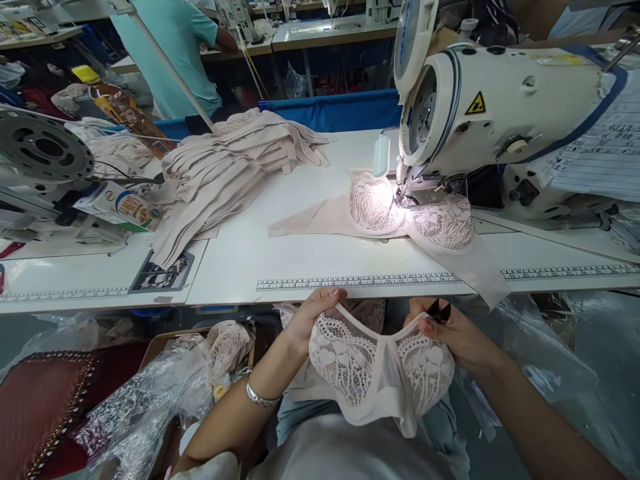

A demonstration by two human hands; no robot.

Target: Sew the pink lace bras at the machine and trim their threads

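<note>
A pale pink lace bra [345,357] hangs over my lap, stretched between my two hands below the table's front edge. My left hand [320,313] pinches the upper edge of its left cup. At the right cup's upper edge my right hand [445,327] grips the fabric, with a small black item [439,311] at its fingers. A second lace bra [440,223] lies on the white table [240,260], its middle under the needle area of the lit sewing machine [480,100]; one wing hangs over the front edge.
A heap of pale fabric pieces [225,173] lies on the table's left part. Beside it are a carton [123,205], a bottle [125,110] and another machine [45,147]. A person in a teal shirt [165,47] is behind. Plastic-wrapped lace [175,380] sits at lower left.
</note>
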